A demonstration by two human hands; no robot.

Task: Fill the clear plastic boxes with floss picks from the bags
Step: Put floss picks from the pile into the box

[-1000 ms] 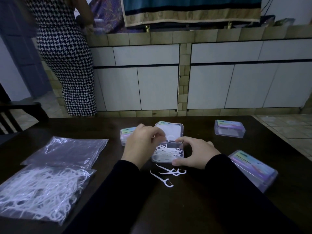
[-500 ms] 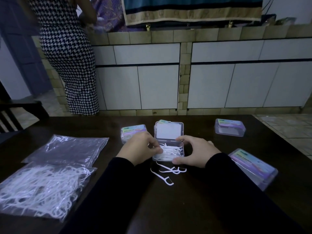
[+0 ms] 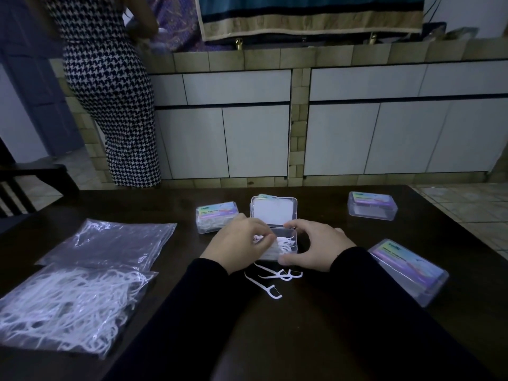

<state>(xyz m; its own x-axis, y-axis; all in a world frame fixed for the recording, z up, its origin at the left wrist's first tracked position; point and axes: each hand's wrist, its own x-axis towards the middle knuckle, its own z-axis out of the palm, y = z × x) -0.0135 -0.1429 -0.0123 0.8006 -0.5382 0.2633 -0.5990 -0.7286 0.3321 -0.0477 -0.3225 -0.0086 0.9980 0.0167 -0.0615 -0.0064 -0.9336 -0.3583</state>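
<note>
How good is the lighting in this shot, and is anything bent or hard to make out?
Head view: dim and bluish, so the dark table and black sleeves nearly merge; wide-angle bending curves the tiled counter edge; glare streaks the empty bag; the left hand hides part of the open box, so its fill is unclear; the box labels are too small to read.

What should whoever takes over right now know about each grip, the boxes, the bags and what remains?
Left hand: fingers curled over the open box, seemingly pinching picks.
Right hand: grips that box's right side, steadying it.
Open box: partly filled, lid up.
Loose picks lie on the table just in front of it.
Closed box at left holds picks; two more closed boxes at right and near right, contents unclear.
Full bag near left, flat bag behind it.
Left: top up, close lid, gather strays.
</note>
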